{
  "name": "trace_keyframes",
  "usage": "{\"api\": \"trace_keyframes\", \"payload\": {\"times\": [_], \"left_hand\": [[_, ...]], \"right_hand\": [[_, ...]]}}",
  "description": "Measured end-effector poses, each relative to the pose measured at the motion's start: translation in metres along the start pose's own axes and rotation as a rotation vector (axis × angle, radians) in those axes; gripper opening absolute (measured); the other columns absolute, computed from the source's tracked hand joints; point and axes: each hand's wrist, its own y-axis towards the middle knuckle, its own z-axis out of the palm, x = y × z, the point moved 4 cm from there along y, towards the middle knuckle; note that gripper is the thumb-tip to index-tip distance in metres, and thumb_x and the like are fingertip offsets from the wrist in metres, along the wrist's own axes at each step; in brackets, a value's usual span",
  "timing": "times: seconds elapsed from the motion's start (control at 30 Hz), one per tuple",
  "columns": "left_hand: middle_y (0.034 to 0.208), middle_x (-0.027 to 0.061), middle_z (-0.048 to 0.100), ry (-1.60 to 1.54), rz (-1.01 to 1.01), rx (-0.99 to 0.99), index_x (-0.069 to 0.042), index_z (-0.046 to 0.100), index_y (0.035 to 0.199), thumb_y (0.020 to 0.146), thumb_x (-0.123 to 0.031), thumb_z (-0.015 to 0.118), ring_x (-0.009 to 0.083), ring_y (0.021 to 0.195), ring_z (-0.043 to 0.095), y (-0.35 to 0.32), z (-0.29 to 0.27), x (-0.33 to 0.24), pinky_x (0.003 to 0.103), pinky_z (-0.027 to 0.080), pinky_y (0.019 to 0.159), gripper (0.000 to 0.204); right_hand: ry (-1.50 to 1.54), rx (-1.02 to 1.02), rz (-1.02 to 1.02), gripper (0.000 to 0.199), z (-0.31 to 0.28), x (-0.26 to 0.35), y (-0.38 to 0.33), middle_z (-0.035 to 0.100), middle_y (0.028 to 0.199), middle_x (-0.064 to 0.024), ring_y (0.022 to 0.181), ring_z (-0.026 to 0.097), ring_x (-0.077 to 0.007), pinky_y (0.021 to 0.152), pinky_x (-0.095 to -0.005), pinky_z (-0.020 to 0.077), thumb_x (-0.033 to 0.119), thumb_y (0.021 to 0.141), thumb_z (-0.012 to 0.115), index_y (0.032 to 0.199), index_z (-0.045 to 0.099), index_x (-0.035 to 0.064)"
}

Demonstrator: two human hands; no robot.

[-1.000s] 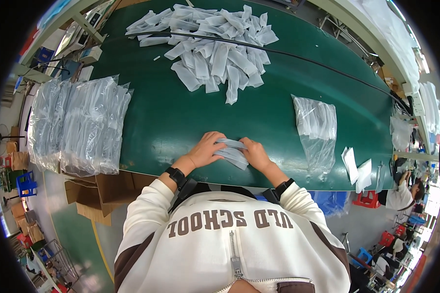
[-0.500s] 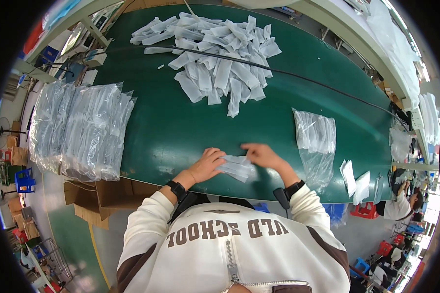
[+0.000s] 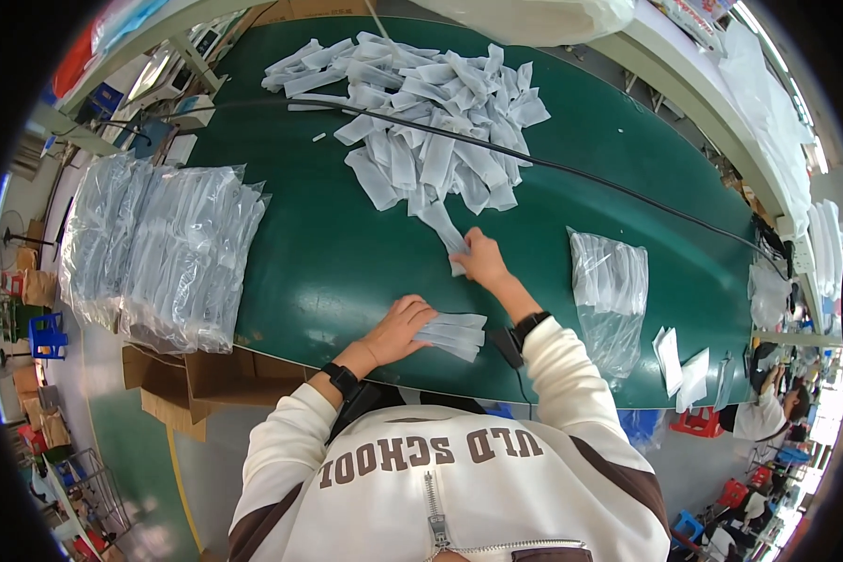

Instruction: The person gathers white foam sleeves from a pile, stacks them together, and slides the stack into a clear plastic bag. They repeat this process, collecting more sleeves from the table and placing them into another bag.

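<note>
My right hand (image 3: 483, 259) pinches the near end of a translucent whitish strip (image 3: 438, 224). The strip's far end still lies against a loose heap of similar strips (image 3: 431, 112) at the back of the green table. Lower down, near the front edge, my left hand (image 3: 405, 325) is closed over the left end of a small flat stack of strips (image 3: 456, 335). The right ends of that stack fan out slightly. Whether the strips are flat film or thin sleeves I cannot tell.
Clear bags packed with strips (image 3: 183, 258) stand at the left; a partly filled bag (image 3: 610, 281) lies at the right beside white papers (image 3: 667, 361). A black cable (image 3: 571, 169) crosses over the green table (image 3: 328, 272). Open cardboard boxes (image 3: 244, 375) sit below the front edge.
My right hand has moved up and away from the small stack to the heap and taken hold of a strip, drawing it nearer. My left hand stays at the stack.
</note>
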Motion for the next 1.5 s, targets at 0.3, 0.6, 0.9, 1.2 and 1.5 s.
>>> {"api": "trace_keyframes", "payload": {"times": [0.3,0.6,0.9,1.2,1.5], "left_hand": [[0.14,0.015,0.043,0.262,0.05,-0.158,-0.012,0.064,0.112,0.065,-0.026,0.085,0.0392,0.134,0.036,0.023,-0.039,-0.018,0.049,0.03,0.114,0.053],[0.132,0.0162,0.045,0.056,0.071,0.021,-0.008,0.059,0.109,0.069,-0.026,0.082,0.0403,0.127,0.039,0.007,-0.002,0.0,0.052,0.031,0.112,0.05],[0.13,0.016,0.046,0.1,0.101,-0.02,-0.005,0.056,0.112,0.071,-0.025,0.081,0.0375,0.128,0.039,0.006,0.003,-0.008,0.053,0.028,0.115,0.052],[0.125,0.0167,0.049,-0.135,-0.002,-0.075,-0.003,0.051,0.124,0.067,-0.024,0.084,0.0364,0.125,0.043,0.003,-0.004,0.008,0.051,0.027,0.118,0.069],[0.124,0.0168,0.049,0.008,0.07,0.006,-0.002,0.048,0.128,0.064,-0.024,0.085,0.0374,0.123,0.044,0.021,0.002,0.005,0.05,0.03,0.116,0.077]], "right_hand": [[-0.024,0.045,-0.451,0.028,0.002,-0.004,-0.089,0.064,0.086,-0.0192,0.08,0.063,-0.0424,0.069,-0.0465,0.0508,0.002,0.078,0.07,0.099,0.052,0.0047],[0.158,0.461,-0.313,0.02,-0.023,0.008,-0.042,0.068,0.086,-0.0111,0.07,0.067,-0.0225,0.063,-0.0342,0.0512,0.022,0.087,0.07,0.094,0.063,0.0046],[-0.132,-0.363,-0.167,0.044,-0.04,0.071,0.116,0.066,0.072,-0.0118,0.063,0.068,-0.0211,0.061,-0.0357,0.0524,0.044,0.081,0.072,0.082,0.063,0.0013],[0.254,-0.025,-0.118,0.016,-0.029,0.022,0.004,0.061,0.073,-0.0153,0.067,0.066,-0.0304,0.061,-0.0387,0.0509,0.002,0.08,0.064,0.079,0.048,-0.0006],[-0.011,-0.218,-0.542,0.011,-0.08,0.068,-0.068,0.058,0.083,-0.0148,0.074,0.059,-0.0373,0.065,-0.0393,0.0479,-0.006,0.079,0.059,0.087,0.054,0.0005]]}}
